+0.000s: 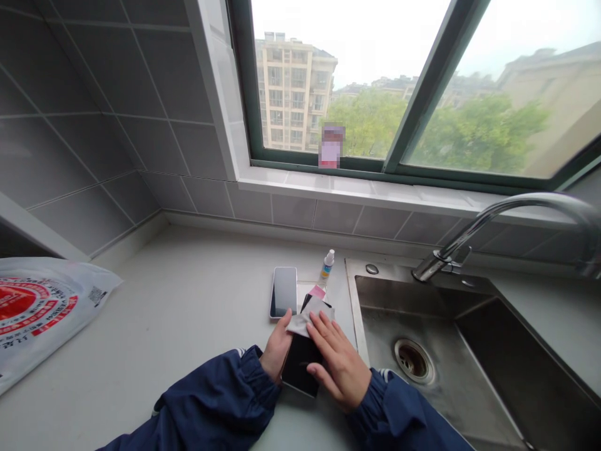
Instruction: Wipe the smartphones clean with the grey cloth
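At a kitchen counter (pixel 188 313) beneath a window, a person in a navy jacket works over a dark phone (pixel 300 369) lying flat just left of the sink (pixel 446 351). The left hand (pixel 277 347) curls around the phone's left edge, thumb up at the grey cloth (pixel 310 316), fingers hidden beneath or behind the device, so how tightly it grips cannot be told. The right hand (pixel 335 360) lies open and flat, fingers together, pressing the cloth's near end and the phone's glass. The phone's long axis runs roughly from 6 toward 12 o'clock, tilted slightly to 1; the cloth sits at its 12 o'clock end, directly under the right fingertips, making the right hand the nearer one to the cloth. A second phone (pixel 284 291) with a pale edge rests at 11 o'clock, apart from the hands. A small dropper bottle (pixel 327 263) stands at 12 o'clock beside the sink's rim, with a pink item (pixel 318 292) just below it. A printed plastic bag (pixel 37 313) lies well off at 9 o'clock; the tap (pixel 493 232) arcs over the basin at 2 o'clock.
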The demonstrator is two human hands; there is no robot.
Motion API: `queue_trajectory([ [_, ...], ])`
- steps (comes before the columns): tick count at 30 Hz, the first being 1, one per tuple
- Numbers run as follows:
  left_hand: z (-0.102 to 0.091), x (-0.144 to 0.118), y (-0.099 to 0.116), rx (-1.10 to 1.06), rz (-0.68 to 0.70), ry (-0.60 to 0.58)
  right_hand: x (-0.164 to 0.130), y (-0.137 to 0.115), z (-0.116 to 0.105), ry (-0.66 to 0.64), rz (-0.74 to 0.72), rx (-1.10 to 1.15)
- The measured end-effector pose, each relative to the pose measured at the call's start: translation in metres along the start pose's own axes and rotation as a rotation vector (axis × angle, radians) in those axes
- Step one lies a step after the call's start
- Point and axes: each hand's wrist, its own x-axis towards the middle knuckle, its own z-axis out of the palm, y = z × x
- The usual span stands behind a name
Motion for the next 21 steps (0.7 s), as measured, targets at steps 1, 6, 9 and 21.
queue_trajectory([
  [1,-0.001,0.000,0.000,0.030,0.001,-0.012,0.000,0.002,-0.001,0.015,0.012,-0.018],
  [6,-0.005,-0.003,-0.002,0.181,-0.101,-0.026,0.000,0.003,-0.005,0.124,0.041,-0.070],
  [9,-0.002,-0.002,-0.004,0.191,-0.033,-0.028,0.001,0.001,-0.004,0.139,0.056,-0.093],
  [21,0.004,-0.002,-0.003,-0.055,-0.070,0.134,0.003,-0.021,-0.005,-0.111,-0.139,-0.067],
])
